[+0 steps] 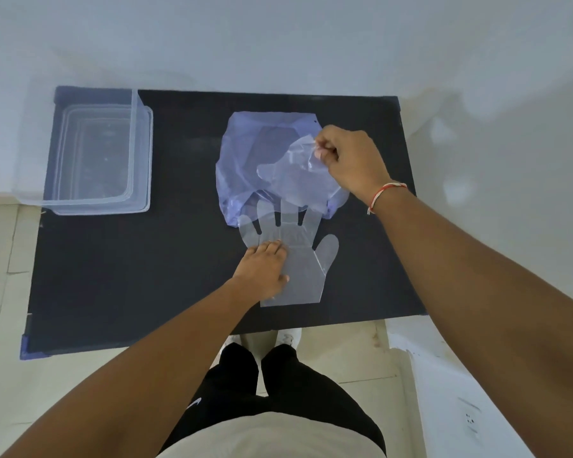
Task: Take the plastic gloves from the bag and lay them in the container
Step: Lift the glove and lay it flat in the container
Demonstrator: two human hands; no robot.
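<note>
Pale floor and wall surround a dark table [113, 276]. Clear container [96, 153] sits far left, empty as far as visible. Bluish bag [242, 153] lies centre-far. Right hand [348, 157] is closed in a pinch on a thin glove [298, 173], lifted over the bag. Second glove [298, 259] lies flat just near of the bag, fingers reaching its mouth; left hand [262, 269] rests open, palm down, on its left edge. Judgement: film is very light, limp, clingy and slippery; best taken at the cuff or an edge by pinch, moved slowly. Container well apart from both hands.
</note>
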